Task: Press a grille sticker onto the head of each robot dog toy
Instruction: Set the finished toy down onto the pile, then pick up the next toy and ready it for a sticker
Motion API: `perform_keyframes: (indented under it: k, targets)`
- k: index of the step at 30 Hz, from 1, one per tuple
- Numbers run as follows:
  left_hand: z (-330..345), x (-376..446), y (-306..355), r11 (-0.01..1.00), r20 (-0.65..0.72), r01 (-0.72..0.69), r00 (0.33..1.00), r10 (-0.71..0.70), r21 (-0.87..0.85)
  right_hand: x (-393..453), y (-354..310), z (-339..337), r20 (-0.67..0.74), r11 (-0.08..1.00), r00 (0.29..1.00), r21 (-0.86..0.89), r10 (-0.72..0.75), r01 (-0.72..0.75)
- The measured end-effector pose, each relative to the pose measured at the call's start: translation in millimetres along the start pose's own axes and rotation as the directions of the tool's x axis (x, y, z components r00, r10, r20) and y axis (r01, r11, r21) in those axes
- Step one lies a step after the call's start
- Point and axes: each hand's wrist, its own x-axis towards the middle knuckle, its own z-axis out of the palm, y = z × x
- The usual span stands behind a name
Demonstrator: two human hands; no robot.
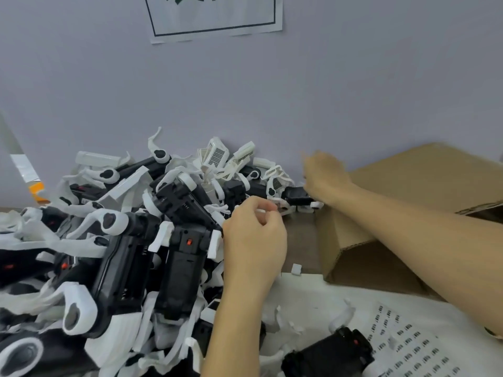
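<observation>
Reaching to the far edge of the heap, the right hand (324,176) rests blurred on a robot dog toy (292,195) against the wall; whether it grips cannot be told. The left hand (254,235) curls, pinching something small and white. A pile of toys (122,240) fills the left. An open cardboard box (394,213) lies right, its contents hidden. A sticker sheet (408,346) lies nearest; a paper notice (215,17) hangs on the grey wall.

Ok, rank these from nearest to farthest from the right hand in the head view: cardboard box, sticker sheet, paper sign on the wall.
From the right hand:
1. Cardboard box, directly beside it on the right.
2. Sticker sheet, down at the near right.
3. Paper sign, high on the wall.
</observation>
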Motion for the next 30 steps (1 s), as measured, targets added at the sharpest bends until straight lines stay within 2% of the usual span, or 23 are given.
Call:
perform_keyframes:
  k: [2, 6, 9, 11, 13, 15, 17, 20, 23, 25, 27, 30]
  targets:
    - [0, 0, 1, 1.0, 0.006, -0.006, 1.0, 0.006, 0.002, 1, 0, -19, -0.08, 1.0, 0.996, 0.003, -0.027, 0.028]
    - [-2, -2, 5, 1.0, 0.019, -0.009, 1.0, 0.008, 0.006, -7, 6, -65, -0.044, 0.99, 0.999, 0.139, -0.008, 0.014]
    - [-1, -3, 7, 1.0, 0.017, -0.013, 1.0, 0.013, 0.002, -33, 12, -94, -0.027, 0.936, 0.993, 0.337, 0.116, -0.1]
    - [1, -3, 7, 1.0, 0.028, -0.011, 1.0, 0.011, 0.014, -60, 16, -100, 0.018, 0.861, 0.986, 0.485, 0.164, -0.152]
    - [6, -5, 8, 1.0, 0.066, 0.001, 0.998, -0.002, 0.016, -92, 16, -99, 0.102, 0.69, 0.975, 0.692, 0.196, -0.212]
    - [8, -8, 14, 0.997, 0.124, 0.057, 0.991, -0.05, -0.046, -120, 14, -93, 0.213, 0.372, 0.949, 0.882, 0.232, -0.289]
    - [9, -11, 21, 0.97, 0.21, 0.136, 0.973, -0.092, -0.204, -138, 14, -83, 0.32, 0.073, 0.925, 0.937, 0.207, -0.341]
    - [14, -16, 33, 0.844, 0.302, 0.253, 0.947, -0.114, -0.473, -155, 11, -67, 0.411, -0.146, 0.907, 0.907, 0.093, -0.395]
    - [18, -20, 36, 0.71, 0.361, 0.328, 0.926, -0.111, -0.623, -163, 10, -60, 0.425, -0.347, 0.901, 0.834, -0.094, -0.429]
    - [21, -20, 35, 0.658, 0.403, 0.366, 0.909, -0.104, -0.658, -166, 11, -58, 0.419, -0.357, 0.89, 0.816, -0.178, -0.455]
    - [22, -20, 35, 0.609, 0.41, 0.397, 0.903, -0.126, -0.687, -167, 16, -51, 0.45, -0.287, 0.875, 0.827, -0.179, -0.484]
    - [25, -21, 32, 0.622, 0.354, 0.408, 0.91, -0.216, -0.669, -166, 24, -39, 0.508, -0.109, 0.861, 0.858, 0.026, -0.503]
